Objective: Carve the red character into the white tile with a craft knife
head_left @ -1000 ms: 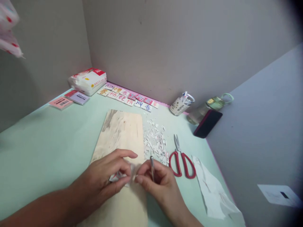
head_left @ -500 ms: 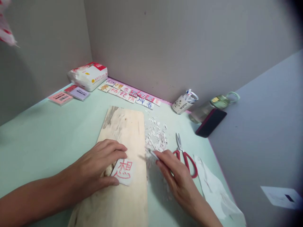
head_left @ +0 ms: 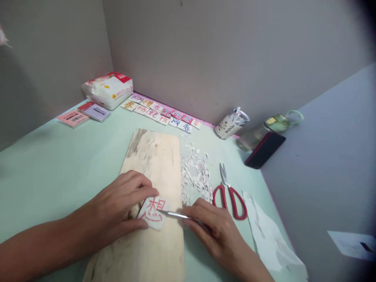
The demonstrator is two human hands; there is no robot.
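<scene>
Green tabletop (head_left: 73, 168), grey walls (head_left: 182, 55): left fingers (head_left: 148, 191) hold card (head_left: 153, 224), right fingers (head_left: 192, 212) grip knife (head_left: 174, 214)

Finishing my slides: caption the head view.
Left hand holds white red-marked card over pale wooden board; right hand holds slim silver knife.

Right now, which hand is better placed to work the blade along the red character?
Right, I'd say: the right hand holds the craft knife, its tip at the red character. The left hand braces the white card on the wooden board.
</scene>
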